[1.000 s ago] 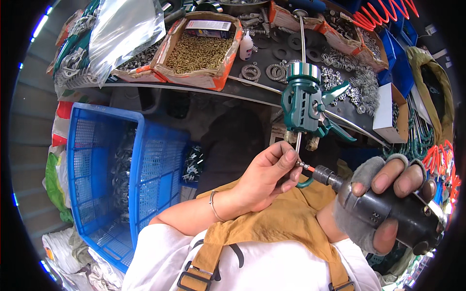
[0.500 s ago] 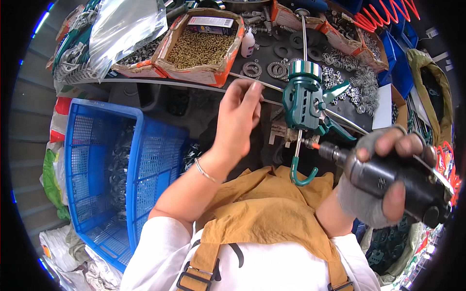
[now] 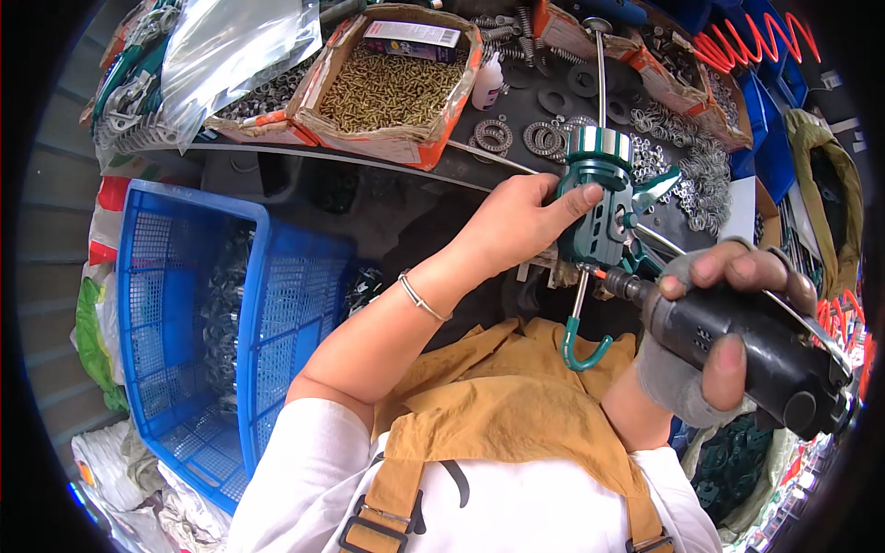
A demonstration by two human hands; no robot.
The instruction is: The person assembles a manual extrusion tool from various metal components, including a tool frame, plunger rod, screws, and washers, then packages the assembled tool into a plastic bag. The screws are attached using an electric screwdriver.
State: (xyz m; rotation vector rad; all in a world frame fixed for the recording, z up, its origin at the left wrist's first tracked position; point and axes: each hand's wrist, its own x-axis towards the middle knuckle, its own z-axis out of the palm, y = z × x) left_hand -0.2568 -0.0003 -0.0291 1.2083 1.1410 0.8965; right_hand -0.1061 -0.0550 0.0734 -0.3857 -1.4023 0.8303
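Observation:
A dark green caulking gun (image 3: 583, 214) stands over the bench edge, its steel rod (image 3: 603, 88) pointing away and its green-coated hook (image 3: 576, 355) toward me. My left hand (image 3: 530, 221) grips the body from the left, thumb across the top; its other fingers are mostly hidden. In a grey fingerless glove, my right hand (image 3: 705, 355) is wrapped round a black power screwdriver (image 3: 747, 346). The tool's tip meets the near end of the gun's body, beside the hook rod. Beyond my right hand, the gun's green trigger (image 3: 645, 263) is partly hidden.
A carton of brass-coloured screws (image 3: 392, 97) stands at the bench's far left. Ring washers (image 3: 491, 136), springs (image 3: 691, 175) and a small white bottle (image 3: 488, 85) lie behind the gun. At my left is a blue plastic crate (image 3: 258, 341); a red coiled hose (image 3: 756, 41) hangs at far right.
My left hand has moved right and taken hold of the gun's body. The screwdriver has shifted slightly left, its tip now against the body's near end. The view has shifted a little.

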